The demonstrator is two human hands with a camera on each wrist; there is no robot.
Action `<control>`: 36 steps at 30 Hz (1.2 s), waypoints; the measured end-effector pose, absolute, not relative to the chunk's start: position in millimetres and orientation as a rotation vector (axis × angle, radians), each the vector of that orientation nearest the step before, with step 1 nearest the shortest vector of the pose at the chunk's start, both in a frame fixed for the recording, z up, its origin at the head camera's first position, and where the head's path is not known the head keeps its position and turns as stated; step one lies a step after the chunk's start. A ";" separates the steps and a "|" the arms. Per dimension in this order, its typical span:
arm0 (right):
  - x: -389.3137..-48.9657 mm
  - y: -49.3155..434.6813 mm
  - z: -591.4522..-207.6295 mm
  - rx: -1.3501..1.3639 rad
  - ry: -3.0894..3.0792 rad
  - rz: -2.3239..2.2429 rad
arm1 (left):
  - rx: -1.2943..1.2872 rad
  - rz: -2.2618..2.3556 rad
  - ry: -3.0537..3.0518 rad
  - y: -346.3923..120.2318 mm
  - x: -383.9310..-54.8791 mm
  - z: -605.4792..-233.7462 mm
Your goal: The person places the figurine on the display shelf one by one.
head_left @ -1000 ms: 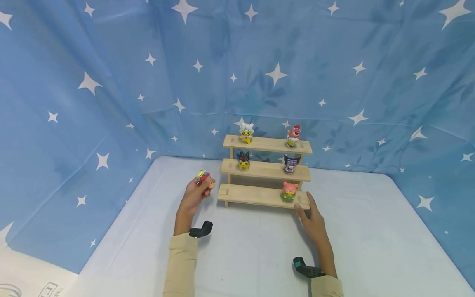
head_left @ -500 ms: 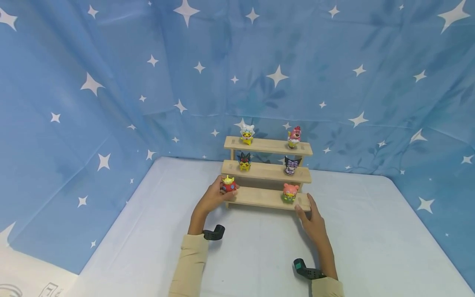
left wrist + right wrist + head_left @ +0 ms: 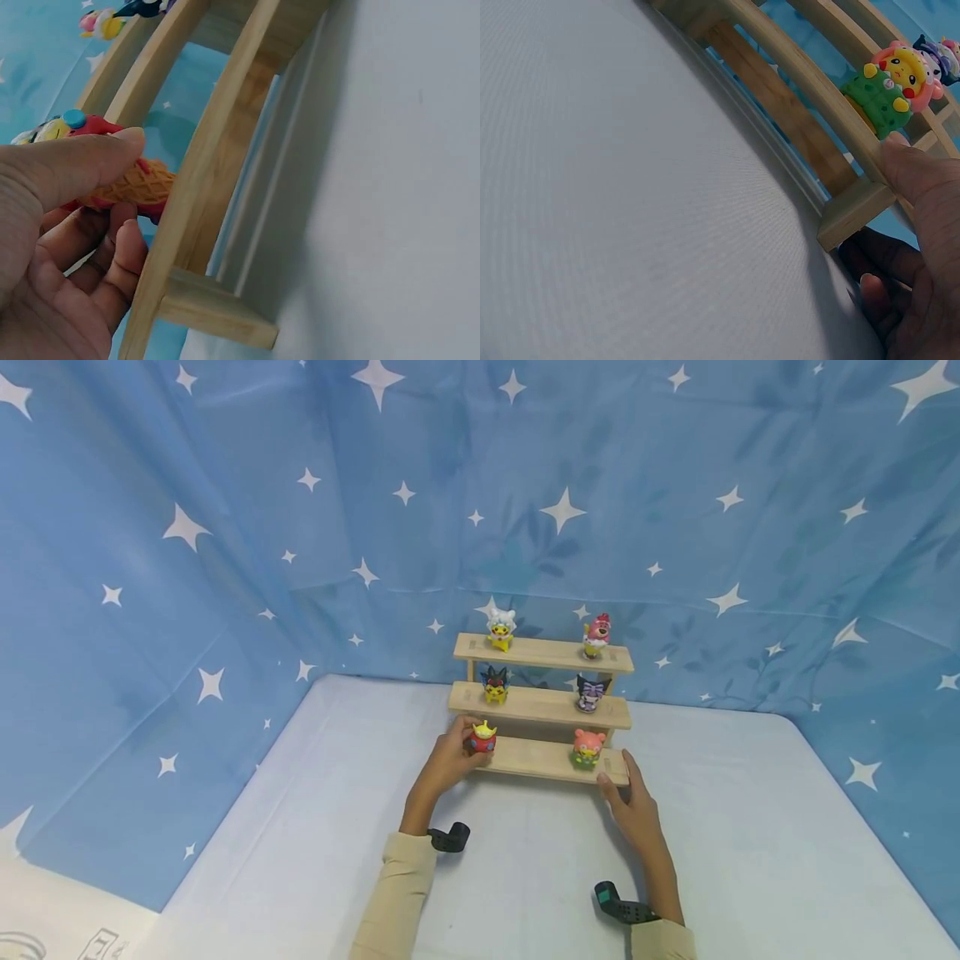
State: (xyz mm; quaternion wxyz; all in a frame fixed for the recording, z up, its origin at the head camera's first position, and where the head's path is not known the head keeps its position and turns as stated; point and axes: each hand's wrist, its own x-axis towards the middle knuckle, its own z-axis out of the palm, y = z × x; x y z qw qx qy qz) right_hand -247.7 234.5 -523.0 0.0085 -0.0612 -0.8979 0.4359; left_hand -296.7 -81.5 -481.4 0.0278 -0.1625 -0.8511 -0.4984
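Note:
My left hand pinches a small red figurine with a yellow top at the left end of the bottom tier. Its waffle-patterned cone base meets the board's edge in the left wrist view. Three tiers make up the wooden display shelf. With the thumb at the front and fingers round the end, my right hand grips the shelf's bottom right corner. Close to that thumb stands a pink-hooded figurine, whose green body shows in the right wrist view.
On the middle tier are a black-eared yellow figurine and a purple-and-black figurine. A white-hooded figurine and a pink bear figurine occupy the top tier. Behind the white table hangs a blue star-patterned cloth.
My left hand has carried the red figurine rightward from beside the shelf onto the left part of the bottom tier, turning it upright. The right hand keeps its place at the corner.

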 end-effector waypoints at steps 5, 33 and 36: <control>-247.7 235.3 -522.2 -0.193 -2.805 1.361 | -0.477 -1.524 -2.648 -75.7 -297.5 -481.9; -248.1 235.2 -523.0 -0.189 -2.806 1.384 | -0.336 -1.310 -2.550 -64.4 -297.0 -493.3; -248.2 235.3 -522.8 -0.193 -2.810 1.379 | -0.327 -1.305 -2.553 -63.3 -296.8 -494.2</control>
